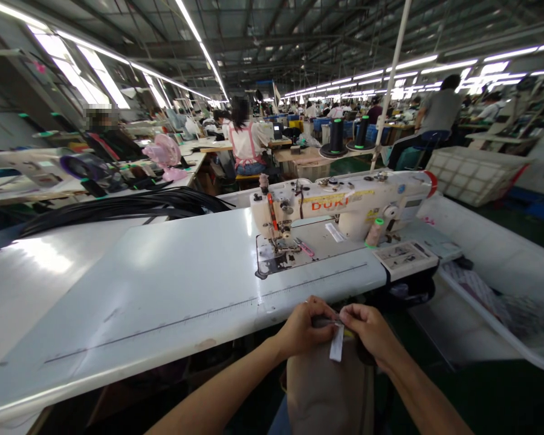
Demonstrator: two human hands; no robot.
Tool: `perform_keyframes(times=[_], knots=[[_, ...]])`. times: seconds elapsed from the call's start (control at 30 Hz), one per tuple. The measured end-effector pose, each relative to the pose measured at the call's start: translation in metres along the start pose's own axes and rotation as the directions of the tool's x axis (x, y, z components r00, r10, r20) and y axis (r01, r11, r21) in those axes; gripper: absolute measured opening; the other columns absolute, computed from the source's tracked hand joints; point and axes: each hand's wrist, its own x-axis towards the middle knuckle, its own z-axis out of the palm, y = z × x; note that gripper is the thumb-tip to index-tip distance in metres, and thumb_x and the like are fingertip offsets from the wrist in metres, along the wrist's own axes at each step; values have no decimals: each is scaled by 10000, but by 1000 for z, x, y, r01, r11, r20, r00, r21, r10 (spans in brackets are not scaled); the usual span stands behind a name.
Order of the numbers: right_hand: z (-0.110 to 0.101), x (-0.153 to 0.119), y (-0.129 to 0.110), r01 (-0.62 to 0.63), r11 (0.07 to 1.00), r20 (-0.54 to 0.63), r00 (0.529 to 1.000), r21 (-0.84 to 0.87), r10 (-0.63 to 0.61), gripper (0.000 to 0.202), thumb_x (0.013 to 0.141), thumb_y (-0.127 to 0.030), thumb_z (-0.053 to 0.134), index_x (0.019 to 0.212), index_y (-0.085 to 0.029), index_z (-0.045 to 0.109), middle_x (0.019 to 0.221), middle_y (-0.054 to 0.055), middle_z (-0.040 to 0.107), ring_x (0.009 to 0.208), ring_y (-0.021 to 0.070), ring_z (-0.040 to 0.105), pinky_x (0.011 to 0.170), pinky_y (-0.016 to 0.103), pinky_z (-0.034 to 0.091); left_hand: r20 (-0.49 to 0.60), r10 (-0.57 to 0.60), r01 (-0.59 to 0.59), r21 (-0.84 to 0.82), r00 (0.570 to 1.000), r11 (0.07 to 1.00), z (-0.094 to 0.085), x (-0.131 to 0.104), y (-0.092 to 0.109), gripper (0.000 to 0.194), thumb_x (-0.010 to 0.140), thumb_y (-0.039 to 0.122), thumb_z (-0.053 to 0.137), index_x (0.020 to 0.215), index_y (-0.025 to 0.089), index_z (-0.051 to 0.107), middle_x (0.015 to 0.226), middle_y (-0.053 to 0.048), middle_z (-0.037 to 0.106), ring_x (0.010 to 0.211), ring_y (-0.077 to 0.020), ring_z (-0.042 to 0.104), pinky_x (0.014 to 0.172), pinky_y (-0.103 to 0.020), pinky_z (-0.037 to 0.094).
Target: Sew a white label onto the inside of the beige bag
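Note:
A beige piece of fabric (329,386) hangs over my lap below the table's front edge. My left hand (310,326) pinches its upper edge from the left. On the right, my right hand (367,329) has its thumb and fingers pressed together at the same edge, close to the left fingertips. Between them a white label strip (337,344) hangs down over the fabric; which fingers hold it is partly hidden. Beyond the hands stands a white sewing machine (335,205), and a pair of pink thread snips (304,247) lies near its needle.
Another white strip (335,232) and a thread spool (374,233) are on the machine bed. Black cords (131,208) lie behind the table (163,272). A white bin (494,241) with fabric stands at right. Several people work farther back.

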Motion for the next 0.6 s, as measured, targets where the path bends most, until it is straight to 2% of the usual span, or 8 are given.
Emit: perform_keyframes(times=[0.1, 0.2, 0.27, 0.37, 0.43, 0.5, 0.57, 0.6], knots=[[0, 5, 8, -27, 991, -36, 999, 133, 32, 259, 649, -373, 691, 695, -125, 632, 596, -2, 610, 563, 116, 532, 557, 238, 405, 36, 35, -35, 9, 999, 999, -2, 2, 1, 139, 709, 185, 694, 841, 158, 726, 885, -69, 666, 934, -204, 581, 843, -290, 466], [-6, 11, 11, -12, 973, -116, 992, 232, 40, 274, 615, -379, 717, 674, -141, 594, 583, -25, 576, 531, 81, 495, 475, 188, 353, 95, 60, -60, -1, 994, 998, -4, 3, 0, 125, 705, 199, 709, 824, 163, 720, 906, -62, 682, 972, -206, 577, 877, -288, 453], [-11, 13, 8, -8, 960, -153, 987, 279, 53, 297, 605, -385, 730, 708, -155, 574, 624, -22, 600, 558, 80, 522, 460, 172, 352, 106, 60, -60, -9, 993, 998, -5, 3, -1, 129, 709, 206, 711, 829, 160, 719, 920, -65, 681, 981, -206, 578, 889, -288, 448], [-15, 11, -3, -68, 942, -90, 991, 328, 103, 321, 648, -382, 718, 810, -168, 541, 762, 38, 678, 677, 144, 628, 554, 228, 470, 103, 48, -47, -18, 994, 999, -6, 3, -2, 150, 726, 217, 699, 861, 153, 718, 947, -72, 682, 965, -201, 592, 894, -289, 449], [-16, 7, -8, -64, 954, -69, 994, 293, 88, 303, 707, -391, 676, 841, -175, 511, 807, 59, 691, 716, 172, 656, 561, 252, 490, 115, 52, -50, -25, 992, 998, -6, 4, -3, 159, 733, 230, 696, 868, 150, 719, 957, -74, 685, 953, -196, 602, 890, -282, 452], [-16, 3, -9, 13, 981, -104, 995, 195, 8, 284, 766, -421, 623, 843, -182, 489, 746, 33, 675, 651, 150, 640, 485, 212, 438, 122, 50, -46, -31, 991, 998, -6, 5, -3, 159, 734, 235, 696, 864, 146, 721, 948, -73, 689, 926, -189, 612, 873, -275, 460], [-15, 0, -5, 113, 993, -139, 984, 16, -110, 296, 805, -447, 582, 911, -192, 475, 663, -7, 647, 574, 130, 605, 444, 198, 390, 129, 44, -39, -35, 991, 999, -6, 6, -3, 156, 737, 239, 696, 858, 144, 722, 928, -71, 693, 906, -187, 618, 860, -272, 465], [-15, -1, -2, 152, 984, -142, 976, -90, -164, 316, 812, -440, 580, 974, -197, 462, 650, -19, 643, 569, 132, 603, 467, 208, 406, 135, 42, -38, -38, 990, 999, -6, 6, -2, 161, 738, 246, 698, 861, 145, 722, 926, -70, 695, 908, -188, 618, 860, -273, 464]])
